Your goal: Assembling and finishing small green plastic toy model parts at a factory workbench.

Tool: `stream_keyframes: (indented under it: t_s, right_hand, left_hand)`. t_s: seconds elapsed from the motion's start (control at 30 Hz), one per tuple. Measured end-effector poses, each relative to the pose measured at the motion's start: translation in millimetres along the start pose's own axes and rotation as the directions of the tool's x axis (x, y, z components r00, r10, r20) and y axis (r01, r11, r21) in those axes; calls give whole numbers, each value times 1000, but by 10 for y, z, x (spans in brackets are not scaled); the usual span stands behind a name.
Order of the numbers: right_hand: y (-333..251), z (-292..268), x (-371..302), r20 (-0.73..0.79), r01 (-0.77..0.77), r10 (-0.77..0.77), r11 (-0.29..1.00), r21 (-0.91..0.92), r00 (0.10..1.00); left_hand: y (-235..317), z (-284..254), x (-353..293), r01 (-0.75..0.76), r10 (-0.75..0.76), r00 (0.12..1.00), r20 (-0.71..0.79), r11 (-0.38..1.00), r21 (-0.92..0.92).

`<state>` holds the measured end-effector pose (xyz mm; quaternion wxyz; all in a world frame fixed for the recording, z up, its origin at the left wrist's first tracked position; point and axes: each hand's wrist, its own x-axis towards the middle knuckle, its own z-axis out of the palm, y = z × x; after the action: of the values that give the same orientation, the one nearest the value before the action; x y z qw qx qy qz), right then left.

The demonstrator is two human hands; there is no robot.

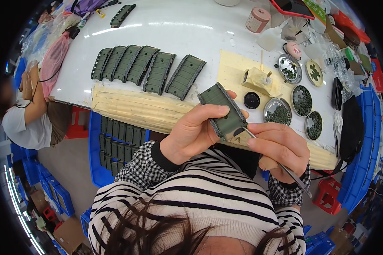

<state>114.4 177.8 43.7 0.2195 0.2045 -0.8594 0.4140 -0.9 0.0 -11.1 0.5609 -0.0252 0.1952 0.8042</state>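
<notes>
My left hand [195, 127] grips a curved dark green panel [225, 111] with ribbed grey edges, thumb on its face and fingers behind. In my right hand [281, 146] are slim metal tweezers [295, 180]. Their tip touches the panel's lower right end, beside a dark patch. A tan cover wraps one right finger. Ahead on the white table [178, 25] several similar green panels [132, 63] stand in a row, with one panel [185, 77] at its right end. Round metal dishes [278, 112] to the right hold small dark green pieces.
Yellowish paper [136, 108] covers the table's front edge. A wrapped block [259, 80], a black lid [251, 100] and a pink jar [258, 20] stand right. A blue crate [98, 170] of panels sits below left. Another person [27, 123] sits at the left.
</notes>
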Motion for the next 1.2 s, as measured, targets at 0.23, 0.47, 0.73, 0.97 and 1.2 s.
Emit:
stream_keyframes:
  t_s: [0.23, 0.47, 0.73, 0.97, 1.2]
  right_hand:
    - [9, 28, -103, -320, -61, 127, 976, 210, 939]
    - [68, 51, -229, -447, -208, 281, 956, 206, 849]
    - [78, 132, -253, -445, -240, 312, 947, 213, 839]
    - [120, 159, -275, -450, -229, 301, 951, 209, 841]
    - [179, 97, -337, -461, -274, 322, 947, 170, 827]
  left_hand:
    - [69, 100, 75, -81, 83, 996, -18, 993, 83]
    - [194, 73, 104, -145, 178, 980, 93, 948, -284]
    - [221, 136, 175, 64, 97, 971, 218, 774, -630]
    - [217, 115, 187, 31, 94, 982, 164, 776, -630]
    - [208, 91, 189, -6, 98, 986, 136, 832, -555]
